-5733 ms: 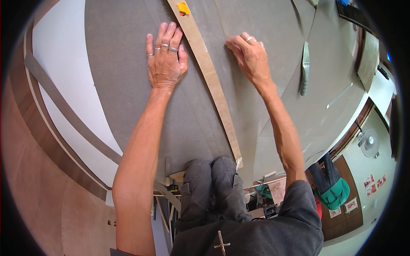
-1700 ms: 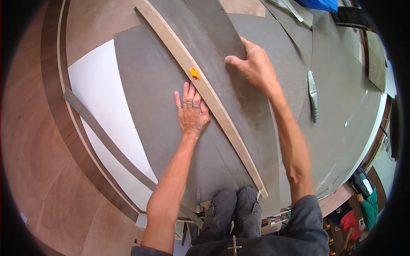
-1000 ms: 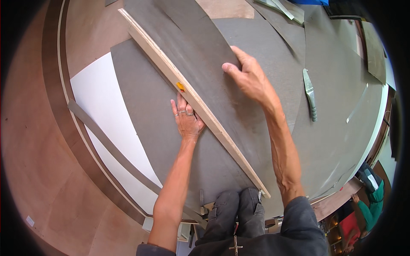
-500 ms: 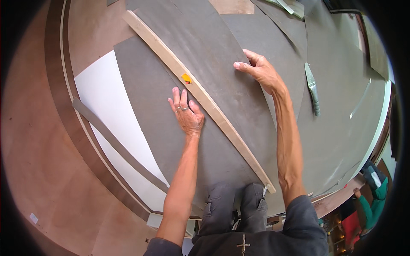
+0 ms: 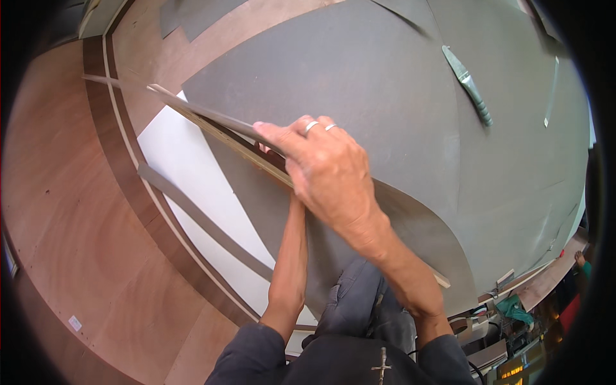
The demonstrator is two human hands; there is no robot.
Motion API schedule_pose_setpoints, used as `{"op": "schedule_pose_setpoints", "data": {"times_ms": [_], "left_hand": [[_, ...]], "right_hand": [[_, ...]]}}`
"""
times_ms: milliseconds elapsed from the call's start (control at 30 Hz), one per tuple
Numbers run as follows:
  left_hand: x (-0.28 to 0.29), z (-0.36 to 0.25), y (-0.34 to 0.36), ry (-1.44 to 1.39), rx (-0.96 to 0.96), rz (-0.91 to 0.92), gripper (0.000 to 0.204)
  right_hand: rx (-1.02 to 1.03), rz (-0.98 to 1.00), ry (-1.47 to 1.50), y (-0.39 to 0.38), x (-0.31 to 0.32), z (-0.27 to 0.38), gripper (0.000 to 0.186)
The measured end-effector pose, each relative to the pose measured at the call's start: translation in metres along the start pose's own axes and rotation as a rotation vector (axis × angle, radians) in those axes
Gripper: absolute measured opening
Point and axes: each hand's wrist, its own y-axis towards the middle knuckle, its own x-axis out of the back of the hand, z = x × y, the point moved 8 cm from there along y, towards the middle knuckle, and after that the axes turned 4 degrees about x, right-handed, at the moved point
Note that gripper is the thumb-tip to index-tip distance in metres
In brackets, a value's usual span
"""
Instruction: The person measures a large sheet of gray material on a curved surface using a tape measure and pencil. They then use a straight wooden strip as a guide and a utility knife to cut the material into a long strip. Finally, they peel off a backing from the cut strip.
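Observation:
My right hand (image 5: 330, 173) grips the edge of a thin grey sheet (image 5: 224, 120), thumb stretched along it. The sheet is raised and seen nearly edge-on at the left, blurred toward its far end. Under it lies a long pale wooden strip (image 5: 234, 146), running diagonally; its near end shows beyond my right forearm. My left forearm (image 5: 289, 256) reaches up to the strip. My left hand is almost wholly hidden behind the right hand and the strip, with only a bit of fingertip (image 5: 263, 148) visible between sheet and strip.
A knife with a grey-green handle (image 5: 473, 96) lies on a large grey sheet (image 5: 385, 83) to the right. At left are a white panel (image 5: 186, 151), a narrow grey offcut (image 5: 205, 224) across it and a reddish wooden surface (image 5: 109, 224). Clutter (image 5: 513, 311) fills the lower right.
My right hand has crossed left and taken hold of the grey sheet, lifting its edge. My left hand has gone behind it. The view has shifted, and the knife appears higher.

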Motion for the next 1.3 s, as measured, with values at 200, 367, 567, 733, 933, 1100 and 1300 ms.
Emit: {"op": "schedule_pose_setpoints", "data": {"times_ms": [200,367,567,733,933,1100,1300], "left_hand": [[0.052,0.011,-0.014,0.172,-0.287,-0.085,0.042],[0.058,0.022,-0.017,0.335,-0.594,-0.208,0.040],[0.053,0.017,-0.027,0.495,-0.794,-0.323,0.038],[0.072,0.032,-0.023,0.271,-0.712,-0.408,0.031],[0.117,0.018,-0.009,0.088,-0.346,-0.080,0.031],[0.249,0.030,-0.055,-0.173,0.039,-0.003,0.059],[0.272,-0.248,-0.173,-0.464,-0.133,0.081,0.092]], "right_hand": [[0.129,0.005,0.019,-0.045,-0.011,0.081,0.034],[0.224,0.061,0.018,-0.106,-0.022,0.136,0.048],[0.279,0.191,0.024,-0.146,-0.031,0.155,0.044],[0.372,0.179,-0.006,-0.138,-0.015,0.164,0.047],[0.396,0.110,0.003,-0.134,-0.002,0.161,0.052],[0.455,0.079,0.026,-0.133,0.011,0.165,0.053],[0.567,0.079,-0.066,-0.154,0.036,0.161,0.052]]}}
